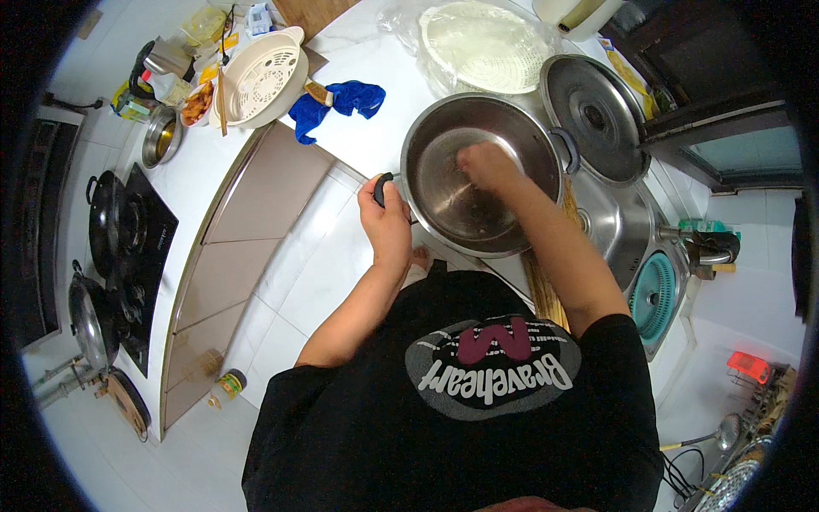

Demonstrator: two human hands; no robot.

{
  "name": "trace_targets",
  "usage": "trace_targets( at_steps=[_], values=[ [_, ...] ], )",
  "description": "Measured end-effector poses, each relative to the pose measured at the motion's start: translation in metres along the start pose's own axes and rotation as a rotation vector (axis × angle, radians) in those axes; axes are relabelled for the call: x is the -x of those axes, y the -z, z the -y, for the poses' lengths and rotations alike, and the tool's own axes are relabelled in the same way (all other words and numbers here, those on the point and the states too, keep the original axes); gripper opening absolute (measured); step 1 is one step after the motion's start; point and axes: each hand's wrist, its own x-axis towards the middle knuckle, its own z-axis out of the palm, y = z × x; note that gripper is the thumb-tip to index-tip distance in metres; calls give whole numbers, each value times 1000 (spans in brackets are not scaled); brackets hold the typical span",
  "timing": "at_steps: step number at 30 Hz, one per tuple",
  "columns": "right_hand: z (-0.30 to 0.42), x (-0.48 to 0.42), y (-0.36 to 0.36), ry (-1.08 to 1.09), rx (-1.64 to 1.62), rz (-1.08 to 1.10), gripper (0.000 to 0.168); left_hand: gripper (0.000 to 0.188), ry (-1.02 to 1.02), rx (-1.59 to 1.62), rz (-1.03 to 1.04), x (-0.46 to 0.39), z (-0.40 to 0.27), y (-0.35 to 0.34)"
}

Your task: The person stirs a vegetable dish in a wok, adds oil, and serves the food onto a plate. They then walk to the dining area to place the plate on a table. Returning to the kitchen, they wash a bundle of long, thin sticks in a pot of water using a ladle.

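A large metal pot [441,192] with two black side handles is in front of me, tilted so that its inside faces me. My left hand [387,214] grips its left handle [382,187]. Inside the pot is my right hand [489,165], blurred, with its fingers curled near the inner bottom. Whether those fingers hold anything cannot be made out. The pot's right handle [568,150] is free, beside a round dark lid [592,118] that leans behind it.
A steel sink [608,224] with a teal strainer basket [654,297] lies to the right. Behind the pot is a pale colander in plastic [486,48]. A blue cloth [349,99] and a cream steamer basket [272,80] rest on the counter. Woks [89,317] stand by the hob at left.
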Motion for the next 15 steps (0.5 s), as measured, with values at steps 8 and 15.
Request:
trace_targets(
  at_steps=[8, 15],
  values=[
    [-6, -12, -10, -16, -68, -108, 19, 22, 52, -15, 18, 2, -5, 0],
    [25, -3, -2, -106, -271, 170, 15, 20, 191, -61, 57, -2, -18, 6]
  ],
)
